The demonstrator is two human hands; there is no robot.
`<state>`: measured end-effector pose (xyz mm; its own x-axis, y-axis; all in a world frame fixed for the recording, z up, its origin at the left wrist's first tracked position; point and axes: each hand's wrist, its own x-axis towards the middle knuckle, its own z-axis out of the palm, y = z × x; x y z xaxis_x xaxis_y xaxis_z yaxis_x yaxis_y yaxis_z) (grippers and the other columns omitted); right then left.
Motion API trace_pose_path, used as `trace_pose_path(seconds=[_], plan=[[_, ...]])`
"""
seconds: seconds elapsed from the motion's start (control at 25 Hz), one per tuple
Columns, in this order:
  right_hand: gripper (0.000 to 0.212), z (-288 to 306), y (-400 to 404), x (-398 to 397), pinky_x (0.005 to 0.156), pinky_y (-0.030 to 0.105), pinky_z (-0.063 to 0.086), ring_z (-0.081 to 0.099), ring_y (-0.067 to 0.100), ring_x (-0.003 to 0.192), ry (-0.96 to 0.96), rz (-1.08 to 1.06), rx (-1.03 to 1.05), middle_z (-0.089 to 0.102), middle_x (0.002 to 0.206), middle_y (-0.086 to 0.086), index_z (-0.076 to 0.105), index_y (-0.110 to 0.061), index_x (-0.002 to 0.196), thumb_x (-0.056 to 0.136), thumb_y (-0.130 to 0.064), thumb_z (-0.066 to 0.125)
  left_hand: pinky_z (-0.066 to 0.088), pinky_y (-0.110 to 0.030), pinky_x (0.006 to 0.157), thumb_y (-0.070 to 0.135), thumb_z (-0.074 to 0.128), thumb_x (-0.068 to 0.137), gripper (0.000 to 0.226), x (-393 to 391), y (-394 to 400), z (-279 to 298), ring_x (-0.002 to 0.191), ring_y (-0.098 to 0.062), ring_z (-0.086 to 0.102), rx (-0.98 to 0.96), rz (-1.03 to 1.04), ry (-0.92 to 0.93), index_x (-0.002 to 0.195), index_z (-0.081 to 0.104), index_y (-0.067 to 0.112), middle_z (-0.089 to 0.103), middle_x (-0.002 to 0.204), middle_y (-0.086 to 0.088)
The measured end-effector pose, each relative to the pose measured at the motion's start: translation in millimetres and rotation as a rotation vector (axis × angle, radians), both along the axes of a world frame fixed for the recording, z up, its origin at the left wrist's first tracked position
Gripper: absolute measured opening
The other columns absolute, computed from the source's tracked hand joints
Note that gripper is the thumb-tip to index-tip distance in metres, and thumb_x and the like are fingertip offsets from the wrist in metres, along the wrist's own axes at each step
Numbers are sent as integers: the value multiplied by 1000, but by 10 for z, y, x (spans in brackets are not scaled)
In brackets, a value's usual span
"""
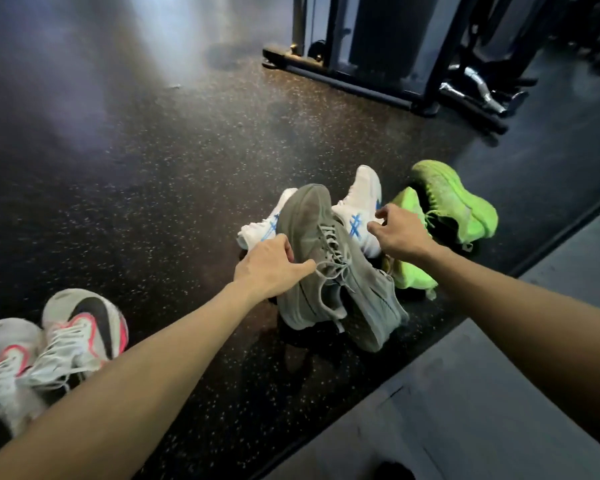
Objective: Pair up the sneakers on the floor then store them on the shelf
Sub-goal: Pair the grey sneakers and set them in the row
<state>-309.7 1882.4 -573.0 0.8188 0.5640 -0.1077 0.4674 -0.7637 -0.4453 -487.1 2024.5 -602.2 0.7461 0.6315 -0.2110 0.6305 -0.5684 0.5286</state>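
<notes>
At seven o'clock, two white sneakers [73, 336] with pink trim sit together on the floor [153, 174]. At centre the left hand [267, 265] clasps a grey sneaker [312, 237], fingers curled over its laces; its mate [371, 306] lies alongside. Toward three o'clock, the right hand [400, 233], fingers loosely spread and holding nothing, hovers over white-and-blue sneakers [359, 202], with green sneakers [454, 202] beyond.

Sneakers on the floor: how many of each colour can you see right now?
Grey sneakers: 2
White sneakers with blue stripes: 2
Neon green sneakers: 2
White sneakers with pink and black: 2
Total: 8
</notes>
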Motion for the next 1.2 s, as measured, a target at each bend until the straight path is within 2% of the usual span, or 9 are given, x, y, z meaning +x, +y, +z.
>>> trace_pose_path(seconds=[0.2, 0.28, 0.36, 0.6, 0.76, 0.88, 0.96, 1.08, 1.2], plan=[[24, -299, -463, 56, 73, 34, 42, 59, 40, 97, 70, -65, -177, 63, 105, 27, 63, 3, 93, 91, -17, 50, 47, -33, 66, 82, 55, 67, 63, 249, -265, -103, 79, -19, 59, 88, -127, 124, 79, 53, 20, 56, 75, 4], [28, -419, -557, -3, 61, 30, 37, 54, 34, 79, 140, -64, -274, 57, 84, 23, 52, -5, 64, 90, -17, 50, 49, -33, 67, 87, 52, 64, 70, 298, -365, -148, 83, -23, 62, 169, -165, 175, 78, 55, 18, 57, 78, 2], [37, -544, -587, -59, 51, 30, 31, 45, 28, 71, 222, -41, -330, 50, 73, 13, 40, -11, 56, 91, -21, 50, 52, -34, 71, 82, 59, 66, 69, 334, -396, -219, 89, -27, 64, 217, -151, 179, 87, 59, 16, 62, 90, -3], [23, -754, -608, -152, 52, 27, 39, 51, 15, 65, 485, -197, -143, 58, 84, 7, 58, -5, 85, 85, -25, 69, 48, -35, 77, 44, 65, 81, 42, 229, -362, -373, 103, -32, 61, 235, -79, 156, 109, 60, 13, 62, 108, -10], [36, -776, -595, -218, 70, 36, 56, 67, 26, 78, 649, -294, -49, 69, 90, 13, 66, 2, 96, 77, -25, 80, 50, -38, 77, 37, 50, 95, 29, 121, -274, -327, 100, -33, 63, 340, -69, 76, 107, 61, 13, 64, 105, -11], [23, -605, -532, -323, 48, 23, 47, 59, 13, 50, 772, -267, 104, 64, 71, 6, 63, -5, 80, 77, -20, 81, 48, -41, 77, 35, 43, 98, 30, 18, -188, -262, 99, -38, 61, 302, -8, 25, 103, 62, 12, 64, 104, -14], [18, -466, -468, -398, 43, 17, 46, 60, 7, 47, 750, -218, 243, 64, 70, 3, 62, -8, 78, 80, -16, 77, 48, -42, 77, 35, 43, 98, 31, -75, -145, -217, 97, -41, 61, 285, 23, -6, 99, 63, 11, 65, 102, -16], [24, -315, -319, -472, 68, 39, 56, 59, 18, 69, 523, -95, 296, 62, 78, 7, 60, -4, 84, 77, -17, 79, 47, -41, 77, 34, 45, 97, 28, -259, -30, -152, 95, -42, 61, 270, 74, -13, 96, 63, 12, 65, 100, -17], [27, -171, -179, -611, 78, 44, 52, 57, 23, 80, 346, 0, 284, 62, 87, 10, 57, -7, 90, 78, -21, 77, 47, -40, 76, 36, 47, 95, 28, -464, 141, -85, 94, -41, 61, 229, 139, -19, 93, 63, 13, 66, 100, -17]])
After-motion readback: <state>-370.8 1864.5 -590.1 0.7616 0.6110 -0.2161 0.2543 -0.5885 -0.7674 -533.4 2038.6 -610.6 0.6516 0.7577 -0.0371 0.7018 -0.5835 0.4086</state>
